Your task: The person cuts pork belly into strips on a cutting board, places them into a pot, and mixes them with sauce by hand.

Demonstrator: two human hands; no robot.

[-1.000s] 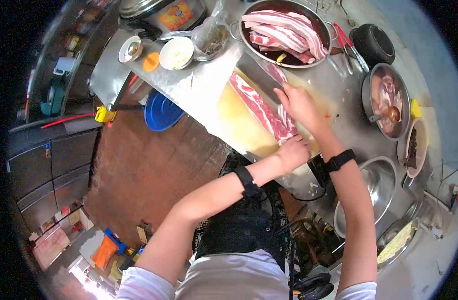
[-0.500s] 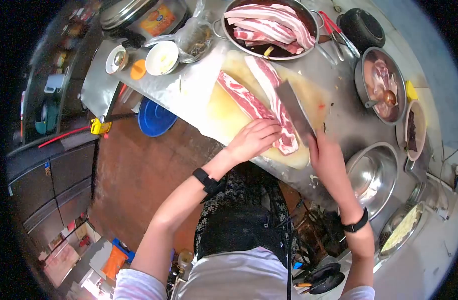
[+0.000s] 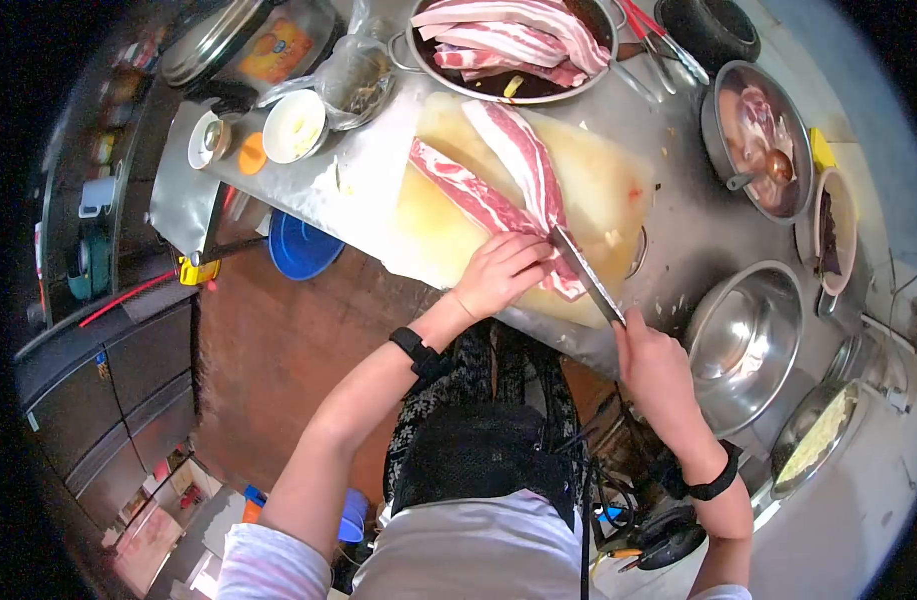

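Two long strips of pork belly lie on a pale yellow cutting board: a left strip and a right strip, which meet near the front. My left hand, fingers curled together, grips the pork where the strips meet. My right hand is closed round the handle of a cleaver. Its blade stands edge-down on the meat, right beside my left fingertips. Part of the pork's near end shows between my hand and the blade; the handle is mostly hidden in my right fist.
Behind the board stands a pan of pork strips, with red-handled tongs beside it. At right are a steel bowl and a basin holding meat and a ladle. A white bowl and a plastic bag stand at left.
The cleaver has swung from lying flat-side up over the right strip to edge-down on the meat by my left fingers. My left hand stays on the pork; the view has shifted slightly.
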